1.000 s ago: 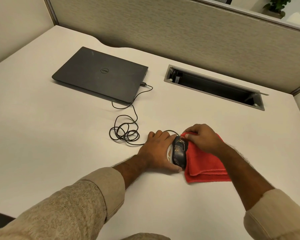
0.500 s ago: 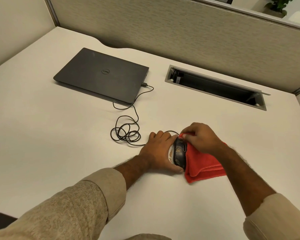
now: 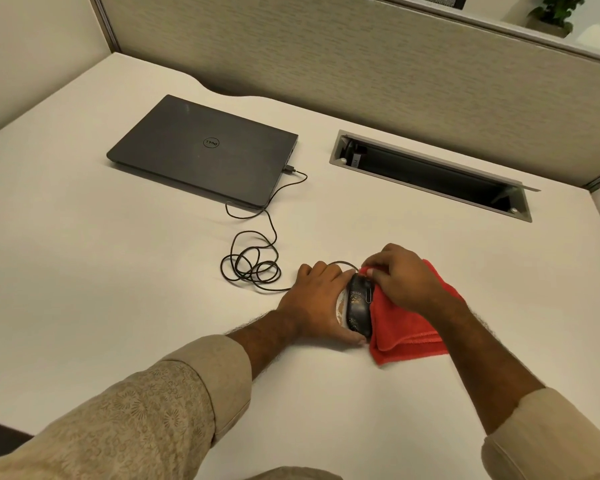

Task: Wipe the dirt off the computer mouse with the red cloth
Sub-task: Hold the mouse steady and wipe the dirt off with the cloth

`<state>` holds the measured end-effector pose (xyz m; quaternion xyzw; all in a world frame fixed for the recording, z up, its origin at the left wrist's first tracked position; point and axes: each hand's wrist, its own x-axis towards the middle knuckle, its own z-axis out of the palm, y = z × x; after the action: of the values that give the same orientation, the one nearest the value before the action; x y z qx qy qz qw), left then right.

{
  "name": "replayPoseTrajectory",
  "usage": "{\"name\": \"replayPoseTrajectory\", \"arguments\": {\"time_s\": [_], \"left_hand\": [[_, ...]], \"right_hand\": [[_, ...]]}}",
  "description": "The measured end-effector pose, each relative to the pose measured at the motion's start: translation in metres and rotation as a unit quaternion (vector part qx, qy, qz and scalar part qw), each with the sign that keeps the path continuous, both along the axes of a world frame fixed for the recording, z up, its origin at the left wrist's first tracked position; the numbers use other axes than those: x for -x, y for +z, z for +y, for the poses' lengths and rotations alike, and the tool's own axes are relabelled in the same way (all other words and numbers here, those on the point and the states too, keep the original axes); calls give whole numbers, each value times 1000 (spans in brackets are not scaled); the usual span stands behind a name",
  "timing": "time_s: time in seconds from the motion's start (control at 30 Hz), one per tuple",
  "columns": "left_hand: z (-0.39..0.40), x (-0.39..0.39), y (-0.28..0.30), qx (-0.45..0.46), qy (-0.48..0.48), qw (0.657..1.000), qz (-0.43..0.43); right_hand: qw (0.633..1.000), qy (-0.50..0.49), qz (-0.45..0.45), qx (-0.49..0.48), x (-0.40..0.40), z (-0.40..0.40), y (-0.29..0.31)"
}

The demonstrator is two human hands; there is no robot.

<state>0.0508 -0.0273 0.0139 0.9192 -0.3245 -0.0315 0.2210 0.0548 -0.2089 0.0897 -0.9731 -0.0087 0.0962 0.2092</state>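
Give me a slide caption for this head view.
Left hand steadies dirty mouse while right hand wipes with red cloth.

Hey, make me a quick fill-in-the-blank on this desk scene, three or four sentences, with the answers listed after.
1. The right hand presses a cloth whose colour is ____.
2. The left hand steadies the black ____ on the desk.
3. The mouse cable runs to the closed ____.
4. Specks of ____ show on the mouse's top.

Missing words: red; mouse; laptop; dirt
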Motion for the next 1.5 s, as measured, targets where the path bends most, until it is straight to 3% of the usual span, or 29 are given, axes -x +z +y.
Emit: {"name": "replayPoseTrajectory", "arguments": {"time_s": [0.07,0.13,0.2,0.3,0.37,0.47,0.53,0.63,0.7,0.87,1.03,1.13,1.2,1.37,1.5], "left_hand": [[0,0,0,4,3,1000,1],[0,-1,0,6,2,1000,2],[0,-1,-1,5,-1,1000,5],[1,-1,-2,4,-5,1000,2],[0,0,-1,2,-6,1000,0],[0,-1,0,3,-1,1000,1],[0,-1,-1,1,-2,1000,1],[0,-1,-3,2,-2,1000,-3],[-1,-1,-2,2,0,1000,-3],[-2,0,-1,10,5,1000,-1],[-1,0,-1,18,6,1000,-5],[-3,1,-2,21,14,1000,-6],[-3,1,-3,21,13,1000,-7],[-2,-1,-3,16,5,1000,-5],[-3,1,-3,29,16,999,-11]], "right_hand": [[998,1,4,-56,4,1,3],[992,31,65,-103,9,0,7],[988,71,105,-85,13,1,8],[999,36,12,-37,13,0,4],[997,-3,-29,-68,13,0,4],[991,28,50,-125,15,-1,8],[988,76,99,-88,19,1,8],[999,41,6,-30,19,2,5],[997,0,-41,-63,19,5,5],[993,83,23,-75,28,8,2],[995,3,-54,-79,29,5,1],[990,56,20,-125,33,7,3],[990,96,46,-91,35,10,0],[995,-6,-53,-87,30,7,-2],[992,84,17,-93,35,12,-5]]}}
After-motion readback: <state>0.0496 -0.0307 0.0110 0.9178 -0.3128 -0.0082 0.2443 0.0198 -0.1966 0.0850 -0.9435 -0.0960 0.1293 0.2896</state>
